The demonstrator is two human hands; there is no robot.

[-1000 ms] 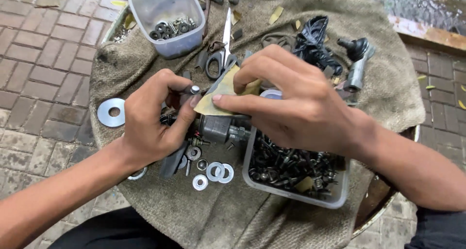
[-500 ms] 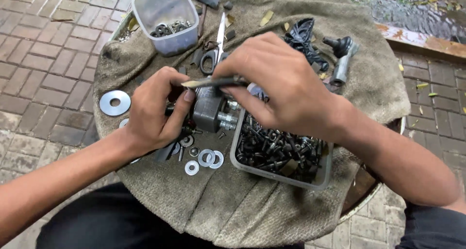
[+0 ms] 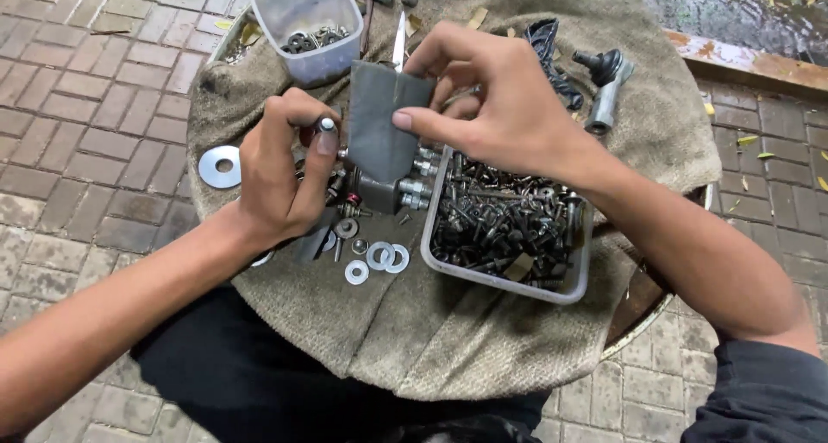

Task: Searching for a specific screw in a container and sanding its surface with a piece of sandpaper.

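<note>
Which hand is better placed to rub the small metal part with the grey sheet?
Probably the right hand: it already pinches the grey sheet between thumb and fingers, just beside the small metal part. The left hand is occupied holding that part upright.

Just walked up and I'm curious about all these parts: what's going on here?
A person sits at a round table covered in burlap cloth. The right hand pinches a grey sheet of sandpaper-like material upright, while the left hand grips a small metal-tipped part beside it. Below sit a metal fitting, loose washers and a plastic tray of dark screws. A second tub stands further back.
</note>
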